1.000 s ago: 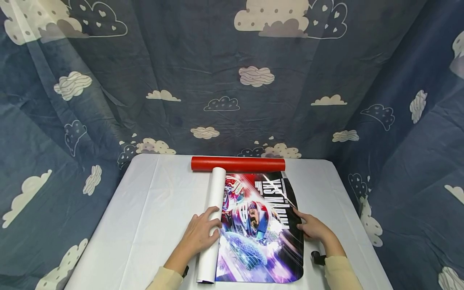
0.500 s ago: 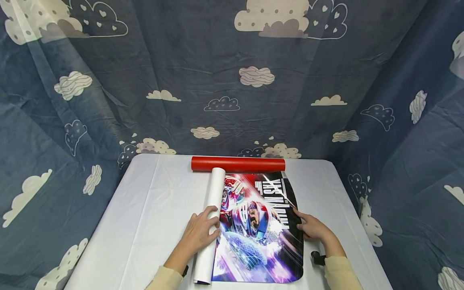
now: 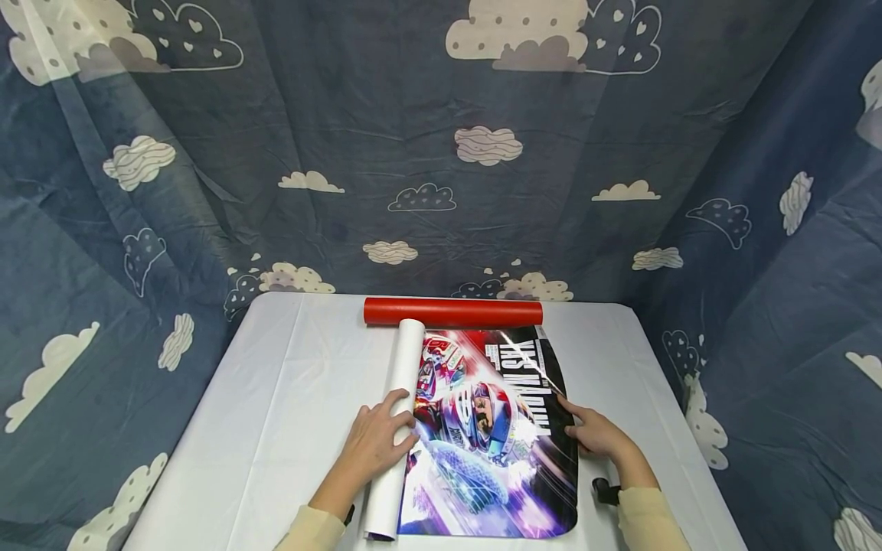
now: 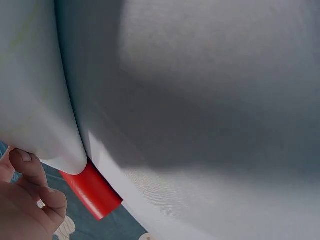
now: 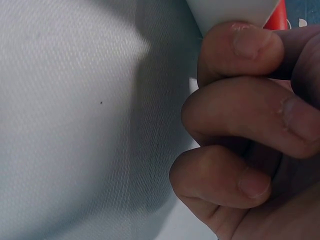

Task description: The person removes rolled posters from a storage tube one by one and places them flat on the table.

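Note:
A glossy poster [image 3: 482,474], printed with a helmeted figure and bright streaks, lies partly unrolled on the white table. Its left part is a white roll [image 3: 408,367], slightly tilted toward the back right. My left hand [image 3: 375,436] grips this roll around its middle; in the left wrist view its curled fingers [image 4: 31,172] meet the white underside. At the poster's black right edge, my right hand [image 3: 602,436] pinches the sheet. Close up in the right wrist view, that hand [image 5: 240,120] has curled fingers, and a white corner of the sheet [image 5: 230,12] shows above them.
Behind the poster a red tube [image 3: 452,311] lies crosswise near the far edge of the table [image 3: 310,367]. The top of the roll reaches up to it. A dark blue curtain [image 3: 344,99] with cloud prints hangs behind and at both sides.
The left hand and the white roll have shifted a little to the left, so more of the printed face shows. My right hand and the red tube stay in place.

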`<state>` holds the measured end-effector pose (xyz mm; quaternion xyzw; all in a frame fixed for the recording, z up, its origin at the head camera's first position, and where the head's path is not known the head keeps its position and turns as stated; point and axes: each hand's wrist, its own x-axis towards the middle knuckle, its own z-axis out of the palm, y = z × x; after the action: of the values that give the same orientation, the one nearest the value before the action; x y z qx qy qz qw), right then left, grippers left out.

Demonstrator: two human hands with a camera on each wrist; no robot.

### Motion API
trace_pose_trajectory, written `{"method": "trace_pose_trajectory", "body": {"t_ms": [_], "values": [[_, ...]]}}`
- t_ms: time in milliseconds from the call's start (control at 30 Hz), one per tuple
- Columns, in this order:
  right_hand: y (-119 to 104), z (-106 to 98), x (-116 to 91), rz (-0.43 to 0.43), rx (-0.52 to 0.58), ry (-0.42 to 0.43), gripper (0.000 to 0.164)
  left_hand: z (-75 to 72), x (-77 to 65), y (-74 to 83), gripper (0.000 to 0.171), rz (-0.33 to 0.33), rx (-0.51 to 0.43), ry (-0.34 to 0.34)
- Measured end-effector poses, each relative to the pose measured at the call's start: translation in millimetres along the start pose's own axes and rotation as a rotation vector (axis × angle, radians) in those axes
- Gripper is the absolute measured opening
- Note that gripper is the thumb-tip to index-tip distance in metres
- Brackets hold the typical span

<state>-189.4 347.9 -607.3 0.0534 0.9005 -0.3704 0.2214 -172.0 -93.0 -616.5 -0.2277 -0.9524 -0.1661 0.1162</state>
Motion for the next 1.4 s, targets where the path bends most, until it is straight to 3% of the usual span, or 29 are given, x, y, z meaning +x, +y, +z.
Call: {"method": "trace_pose_trajectory", "body": {"t_ms": [167,400,767,1200,1400], "values": [[2,0,1,-0.001,0.0,-0.003,0.069,-1.5,1.3,-1.8,0.017,-0.015,0.036,0.012],[3,-1,1,-0.015,0.007,-0.003,0.069,-6.9,0.9,-5.7,0.007,-0.02,0.049,0.019],[1,-1,-1,-0.008,0.012,0.007,0.069,-6.8,-1.2,-8.5,0.013,-0.096,0.03,0.036],[2,-4,-3,-0.021,0.001,0.012,0.07,-6.8,-2.8,-14.8,0.016,-0.04,0.074,0.08],[3,-4,-3,-0.027,-0.001,0.017,0.069,-6.2,-3.5,-16.4,0.007,-0.051,0.073,0.107]]}}
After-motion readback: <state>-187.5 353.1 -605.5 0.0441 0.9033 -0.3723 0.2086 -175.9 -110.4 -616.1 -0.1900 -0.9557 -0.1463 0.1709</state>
